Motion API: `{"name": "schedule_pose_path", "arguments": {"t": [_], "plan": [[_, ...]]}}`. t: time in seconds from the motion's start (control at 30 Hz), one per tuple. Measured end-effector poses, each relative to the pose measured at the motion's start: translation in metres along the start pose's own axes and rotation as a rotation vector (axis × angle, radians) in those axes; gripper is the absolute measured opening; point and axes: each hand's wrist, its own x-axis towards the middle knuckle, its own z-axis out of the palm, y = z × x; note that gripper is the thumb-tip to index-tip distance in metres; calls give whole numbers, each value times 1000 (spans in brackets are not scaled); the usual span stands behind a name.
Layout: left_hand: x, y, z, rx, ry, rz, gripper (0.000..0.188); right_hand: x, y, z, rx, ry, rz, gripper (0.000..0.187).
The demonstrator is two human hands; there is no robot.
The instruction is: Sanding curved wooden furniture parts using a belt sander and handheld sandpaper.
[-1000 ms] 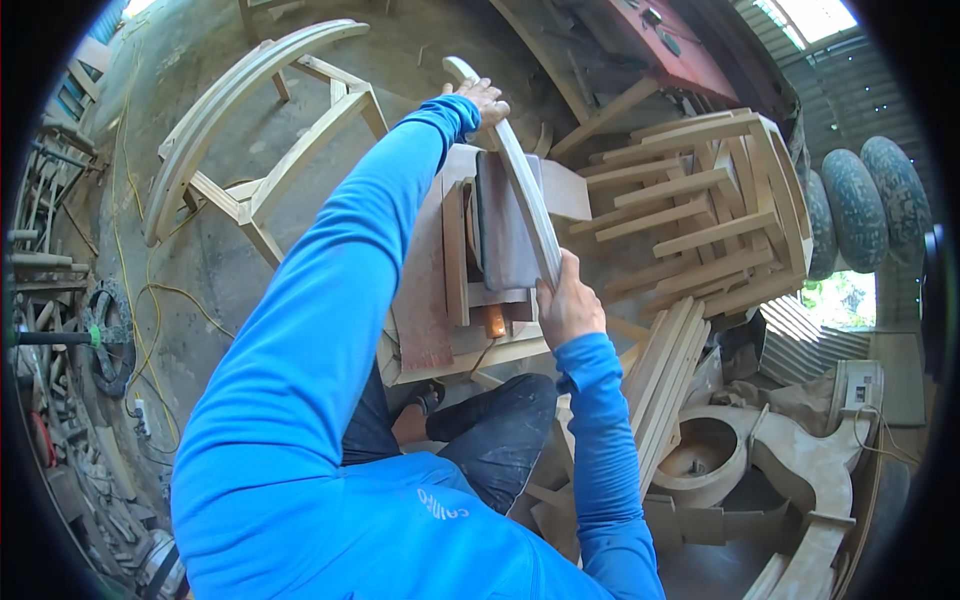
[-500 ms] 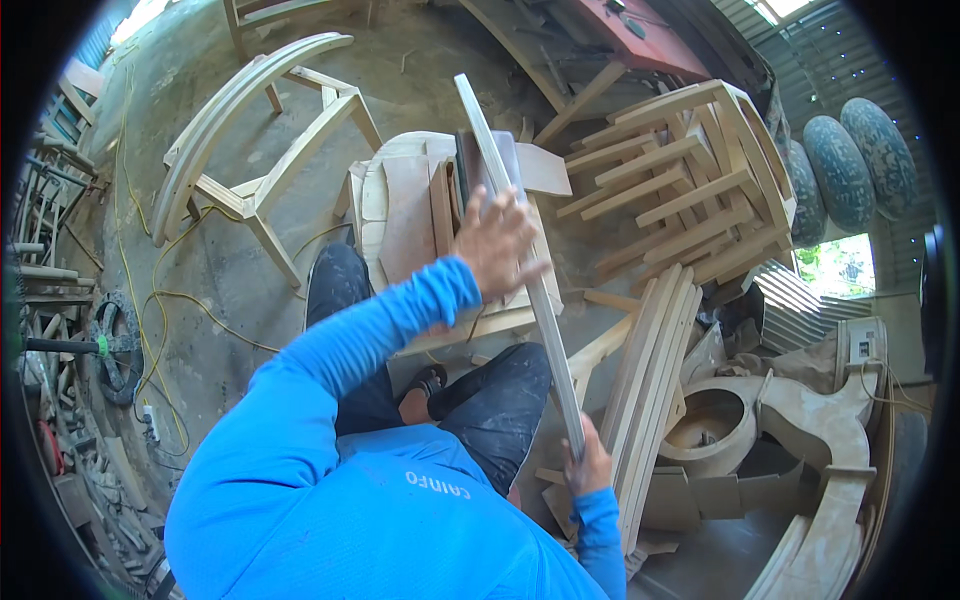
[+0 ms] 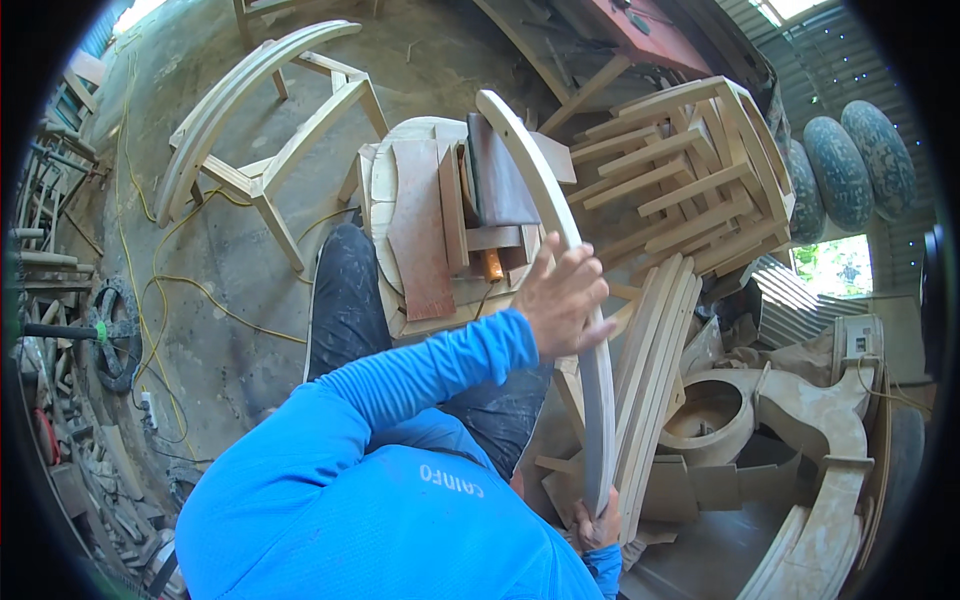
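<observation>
A long, curved wooden strip (image 3: 530, 165) slants across the view, its broad face turned up and a small hole near its far end. My right hand (image 3: 600, 525) is wrapped round the near end. Spread fingers of my left hand (image 3: 565, 295) lie against the strip's middle, palm down and not closed round it. Just left of the strip's far half stands what looks like a belt sander (image 3: 500, 175), with a grey belt face and an orange part. It sits among boards on a round-ended wooden stand (image 3: 405, 135), partly hidden by the strip.
Several long curved strips (image 3: 650, 350) lie stacked at right. Behind them is a pile of wooden frames (image 3: 700, 170). A curved chair frame (image 3: 310, 130) stands far left. A yellow cord (image 3: 225, 320) crosses the floor. Large curved ducting (image 3: 820, 410) stands lower right.
The strip has turned from its narrow edge to its broad curved face and shifted right. My left hand has moved right and nearer; my right hand has come lower. More of the sander shows.
</observation>
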Motion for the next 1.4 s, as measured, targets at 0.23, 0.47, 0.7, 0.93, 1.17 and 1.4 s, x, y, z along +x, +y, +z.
{"name": "schedule_pose_path", "arguments": {"t": [0.23, 0.47, 0.7, 0.93, 1.17, 1.4], "plan": [[82, -143, 17, 160, -315, -221, 65, 148, -79, 46, 542, -256, 237, 33], [87, -212, 12, 85, -247, -465, 83, 334, -176, 70, 477, -335, 94, 41], [27, -141, 3, -168, -47, -522, 81, 514, -209, 103, 465, -427, -211, 57], [21, -143, -22, -16, -68, -484, 78, 357, -199, 98, 664, -464, 154, 66], [53, -125, 2, 112, -177, -219, 79, 91, -39, 67, 651, -148, 307, 34], [41, -81, 38, 76, -186, 133, 60, -76, 26, 4, 598, 17, 514, 35]]}}
